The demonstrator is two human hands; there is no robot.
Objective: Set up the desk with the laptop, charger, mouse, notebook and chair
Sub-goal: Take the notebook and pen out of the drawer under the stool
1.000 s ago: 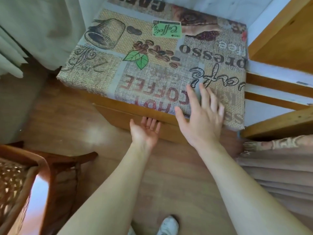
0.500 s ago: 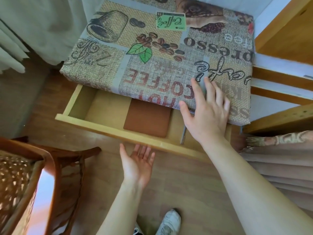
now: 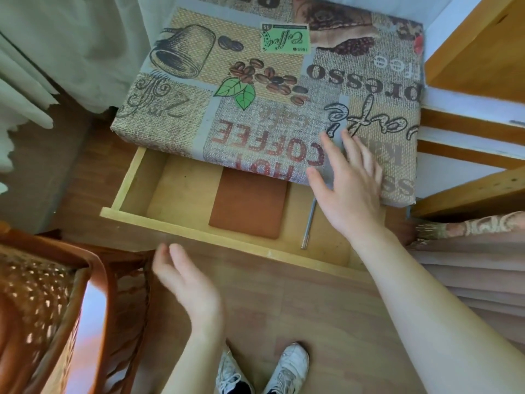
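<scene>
1. We see the notebook (image 3: 250, 206), a flat reddish-brown rectangle with rounded near corners, lying in the open drawer (image 3: 136, 180) under the worktop (image 3: 255, 89); its far end is hidden beneath the worktop's front edge.
2. A thin metal pen (image 3: 309, 223) lies in the drawer just right of the notebook, apart from it.
3. Our right hand (image 3: 349, 191) rests flat on the worktop's front edge, fingers straight, its grip released, right of the notebook and above the pen.
4. Our left hand (image 3: 187, 282) hangs in front of the drawer's front board, fingers relaxed, grasping nothing, nearer us than the notebook and to its left.
5. Bare drawer floor lies left of the notebook. The chair (image 3: 51, 302) stands at our left, near the drawer's front left corner; a curtain (image 3: 468, 257) hangs at the right.
</scene>
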